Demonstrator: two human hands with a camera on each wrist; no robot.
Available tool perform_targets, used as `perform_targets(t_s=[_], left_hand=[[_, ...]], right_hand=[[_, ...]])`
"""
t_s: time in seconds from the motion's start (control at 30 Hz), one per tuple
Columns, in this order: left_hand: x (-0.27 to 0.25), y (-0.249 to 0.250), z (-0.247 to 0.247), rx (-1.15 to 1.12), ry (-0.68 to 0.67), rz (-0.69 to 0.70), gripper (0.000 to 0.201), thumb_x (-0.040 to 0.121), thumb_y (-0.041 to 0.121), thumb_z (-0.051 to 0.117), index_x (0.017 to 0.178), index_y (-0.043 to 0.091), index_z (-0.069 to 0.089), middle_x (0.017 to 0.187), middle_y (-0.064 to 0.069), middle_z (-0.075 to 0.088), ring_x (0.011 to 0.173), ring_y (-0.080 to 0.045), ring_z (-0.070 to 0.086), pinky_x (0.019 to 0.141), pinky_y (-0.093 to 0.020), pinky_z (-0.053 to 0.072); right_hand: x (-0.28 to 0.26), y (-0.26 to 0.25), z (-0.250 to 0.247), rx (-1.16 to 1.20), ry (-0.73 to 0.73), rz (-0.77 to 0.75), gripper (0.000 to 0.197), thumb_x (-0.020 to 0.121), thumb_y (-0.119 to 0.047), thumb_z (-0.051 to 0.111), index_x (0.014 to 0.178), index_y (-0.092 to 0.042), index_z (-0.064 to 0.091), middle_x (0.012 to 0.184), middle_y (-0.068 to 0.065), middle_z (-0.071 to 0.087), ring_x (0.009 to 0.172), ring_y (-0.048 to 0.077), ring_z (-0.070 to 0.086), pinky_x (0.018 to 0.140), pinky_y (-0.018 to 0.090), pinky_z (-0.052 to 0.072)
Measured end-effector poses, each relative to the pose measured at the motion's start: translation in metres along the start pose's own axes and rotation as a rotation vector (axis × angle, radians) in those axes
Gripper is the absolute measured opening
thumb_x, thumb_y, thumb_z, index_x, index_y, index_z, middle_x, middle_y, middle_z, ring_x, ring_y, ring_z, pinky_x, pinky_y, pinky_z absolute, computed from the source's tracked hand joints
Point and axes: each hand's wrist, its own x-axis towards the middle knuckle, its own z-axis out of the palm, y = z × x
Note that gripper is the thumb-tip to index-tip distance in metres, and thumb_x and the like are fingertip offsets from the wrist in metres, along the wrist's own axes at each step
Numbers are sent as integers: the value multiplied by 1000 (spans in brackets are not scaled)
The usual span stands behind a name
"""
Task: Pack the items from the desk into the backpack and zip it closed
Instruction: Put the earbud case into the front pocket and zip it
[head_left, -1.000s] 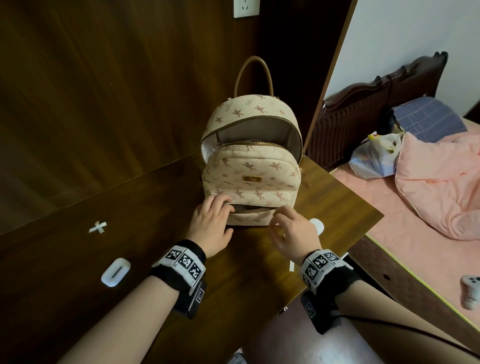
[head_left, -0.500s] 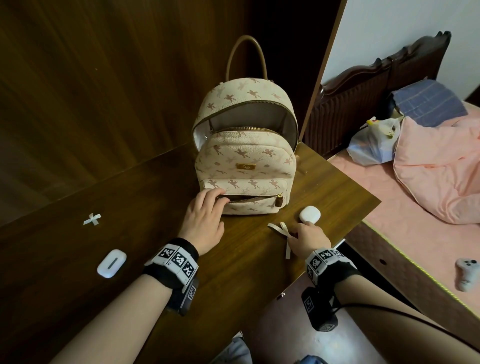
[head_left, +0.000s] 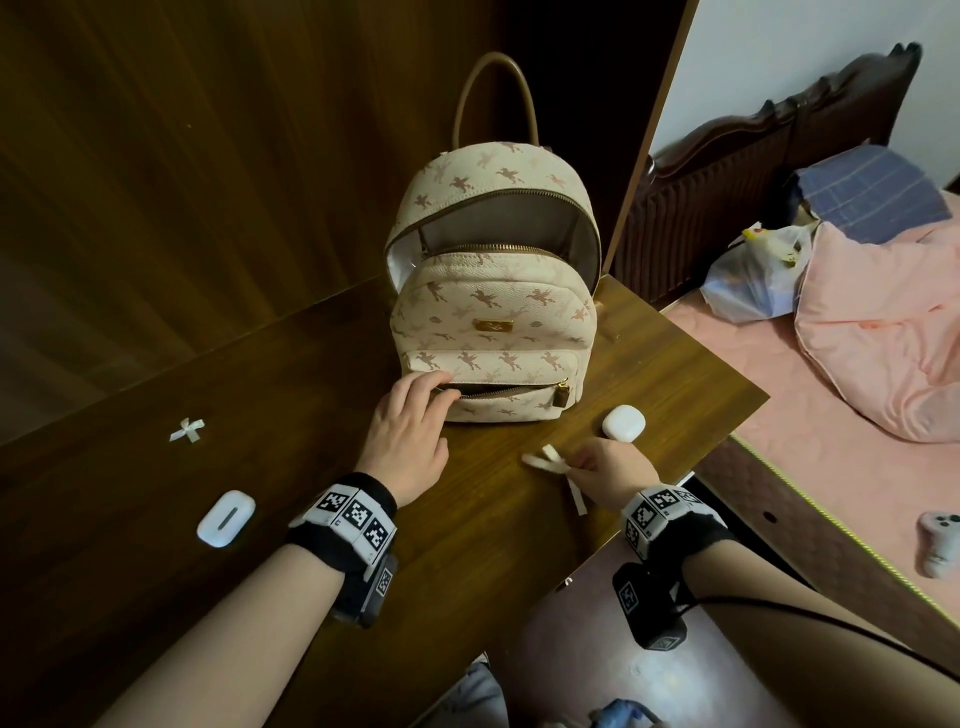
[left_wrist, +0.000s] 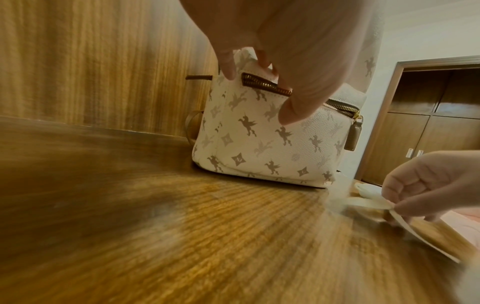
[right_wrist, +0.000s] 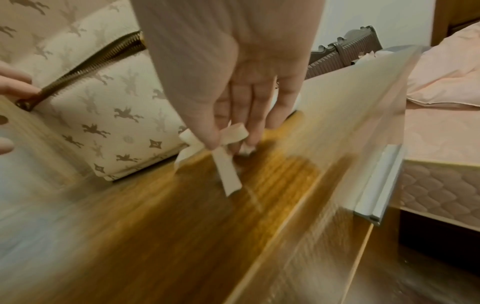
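two zips gape on the backpack, upright at frame centre against the desk's back wall. left hand pinches its front pocket's edge; right hand pinches a white bow near the desk's right edge, beside an earbud case.

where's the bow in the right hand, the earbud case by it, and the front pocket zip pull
bow (right_wrist: 235, 133), right wrist view, on its right loop
earbud case (head_left: 623, 423), head view, on its lid
zip pull (left_wrist: 353, 135), left wrist view, on the hanging leather tab
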Motion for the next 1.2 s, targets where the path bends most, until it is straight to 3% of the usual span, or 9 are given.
perform_targets(t_s=[0.1,0.23,0.37,0.43,0.53,0.73,0.87,1.07,1.2], left_hand=[[2,-3,0,-6,22,9,51,70,20,72,119,16,59,128,-4,48,122,-22,36,92,-41,47],[3,-5,-1,-23,33,20,47,71,20,71,116,17,60,126,-2,48,120,-21,36,91,-41,48],[7,-7,-4,-70,49,21,34,80,29,60,113,18,62,122,0,49,117,-19,37,91,-42,48],[10,-8,-6,-106,54,20,36,85,37,46,110,19,64,119,2,50,115,-18,38,90,-41,47],[16,-7,-11,-167,57,18,43,88,45,36,106,20,65,113,4,52,111,-16,40,89,-40,43],[28,9,-22,-233,101,113,40,87,45,41,112,21,61,108,5,58,107,-16,48,89,-37,41],[36,17,-20,-268,93,137,30,86,41,43,95,22,64,97,7,60,99,-18,54,87,-38,43],[41,11,-19,-301,14,93,18,87,33,54,90,18,62,94,4,63,96,-18,58,89,-36,44],[47,6,-23,-336,22,58,10,90,24,59,94,14,61,93,2,66,91,-18,61,81,-29,43]], right_hand=[[-1,-11,-7,45,-48,-113,16,87,-29,62,103,-24,66,100,-8,65,88,6,59,74,17,49],[-4,-31,-19,100,82,-259,12,86,-27,65,97,-22,68,91,-11,66,77,-2,55,65,6,41],[-6,-48,-36,157,231,-397,7,84,-21,68,91,-18,68,87,-7,68,76,0,56,71,13,46],[-5,-54,-42,180,295,-423,7,83,-18,68,90,-17,69,86,-6,69,76,2,58,72,16,48],[-3,-60,-47,202,365,-452,7,82,-18,68,89,-17,70,85,-6,70,75,3,59,67,6,40],[0,-75,-46,219,377,-499,11,81,-17,69,92,-17,71,87,-4,71,77,4,58,69,3,33],[1,-81,-44,266,375,-518,10,82,-17,69,91,-15,71,86,-3,72,75,2,58,70,3,36],[2,-77,-40,303,448,-457,11,83,-23,68,91,-15,68,81,-4,68,70,6,58,65,12,43],[4,-72,-35,202,388,-466,15,86,-26,64,99,-19,67,87,-6,68,75,7,61,70,24,52]])
